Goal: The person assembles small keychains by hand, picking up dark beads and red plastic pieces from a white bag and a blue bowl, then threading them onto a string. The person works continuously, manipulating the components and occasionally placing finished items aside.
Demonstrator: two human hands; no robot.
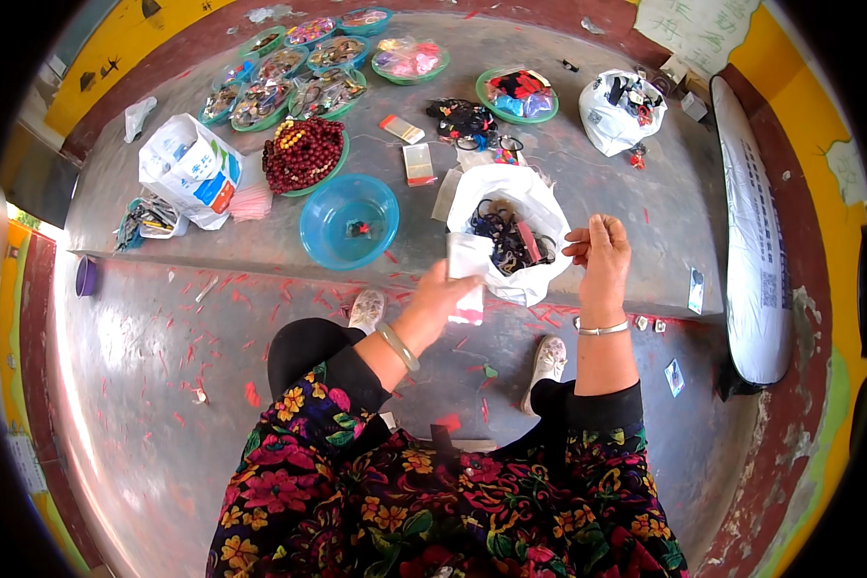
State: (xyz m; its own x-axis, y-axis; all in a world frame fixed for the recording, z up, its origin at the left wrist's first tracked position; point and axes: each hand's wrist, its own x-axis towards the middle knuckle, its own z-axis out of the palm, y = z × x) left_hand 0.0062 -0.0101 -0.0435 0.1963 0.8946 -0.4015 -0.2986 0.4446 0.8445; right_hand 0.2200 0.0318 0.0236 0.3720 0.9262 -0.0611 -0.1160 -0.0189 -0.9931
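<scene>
1. White and slim, the packet (468, 252) lies at the near-left rim of the open white bag (538, 285), overlapping it in view.
2. Its long axis runs nearly straight away from the wearer, plain end outward, red-marked end nearer the body.
3. Left hand (435, 301) grips it from the left side.
4. Right hand (602, 258) hovers beside the bag's right rim, fingers curled; whether they pinch anything, I cannot tell.

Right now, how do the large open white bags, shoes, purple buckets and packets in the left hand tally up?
Large open white bags: 3
Shoes: 2
Purple bucket: 1
Packet in the left hand: 1
Total: 7
</scene>
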